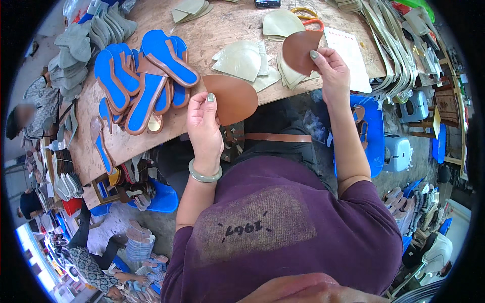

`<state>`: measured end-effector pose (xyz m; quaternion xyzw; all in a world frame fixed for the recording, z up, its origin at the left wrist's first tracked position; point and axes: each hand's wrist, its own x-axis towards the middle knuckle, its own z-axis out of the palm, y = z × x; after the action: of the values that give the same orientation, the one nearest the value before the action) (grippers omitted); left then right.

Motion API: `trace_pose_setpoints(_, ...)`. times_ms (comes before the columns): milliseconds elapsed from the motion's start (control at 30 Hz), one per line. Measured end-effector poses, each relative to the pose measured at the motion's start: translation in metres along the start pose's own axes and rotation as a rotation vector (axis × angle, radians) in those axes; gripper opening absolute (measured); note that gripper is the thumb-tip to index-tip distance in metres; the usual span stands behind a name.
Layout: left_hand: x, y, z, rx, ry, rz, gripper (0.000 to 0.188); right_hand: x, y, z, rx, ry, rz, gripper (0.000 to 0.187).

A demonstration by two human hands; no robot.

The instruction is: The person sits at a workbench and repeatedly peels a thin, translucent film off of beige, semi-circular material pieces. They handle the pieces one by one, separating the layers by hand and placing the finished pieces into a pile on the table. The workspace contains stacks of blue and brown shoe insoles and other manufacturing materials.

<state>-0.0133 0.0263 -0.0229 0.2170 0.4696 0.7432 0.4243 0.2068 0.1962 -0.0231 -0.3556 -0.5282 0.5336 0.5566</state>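
Observation:
My left hand (206, 121) pinches a rounded brown leather piece (235, 98) between thumb and fingers, just over the table's near edge. In my right hand (331, 70), raised farther right, a second brown leather piece (299, 53) is gripped by its edge. Both pieces are smooth, with a curved outline. Beneath and between them lie stacks of cream-coloured rounded pieces (242, 59). Left of my left hand is a pile of brown insoles with blue faces (146, 98), several overlapping one another.
Orange-handled scissors (313, 23), a phone (268, 3) and a white paper sheet (348, 55) lie on the wooden table (212, 30). Long pale strips (394, 50) hang over its right side. A blue bin (371, 136) stands below right. Other people (96, 267) are at the left.

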Motion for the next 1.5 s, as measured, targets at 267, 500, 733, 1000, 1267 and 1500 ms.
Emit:
trace_pose_setpoints(267,-0.004,-0.003,0.008,-0.249,-0.095,-0.325,0.018,0.006,0.001,-0.030,-1.011,-0.441,-0.715,0.024)
trace_pose_setpoints(500,-0.013,-0.017,0.020,-0.306,-0.390,-0.665,0.025,-0.040,-0.051,0.028,-0.681,-0.812,-0.611,0.044)
trace_pose_setpoints(733,-0.025,0.005,0.026,-0.073,-0.501,-0.536,0.033,0.024,-0.040,0.042,-0.538,-0.315,-0.029,0.015)
trace_pose_setpoints(1000,-0.064,0.094,0.043,-0.146,-1.182,0.344,0.049,0.144,0.048,0.008,-0.935,-0.261,-0.072,0.035)
trace_pose_setpoints(1267,-0.068,0.102,0.051,-0.280,-1.187,0.439,0.035,0.043,0.023,0.075,-0.933,-0.577,-0.461,0.054)
trace_pose_setpoints(1500,-0.076,0.097,0.043,-0.358,-1.119,0.463,0.027,0.025,0.019,0.094,-1.134,-0.591,-0.394,0.052)
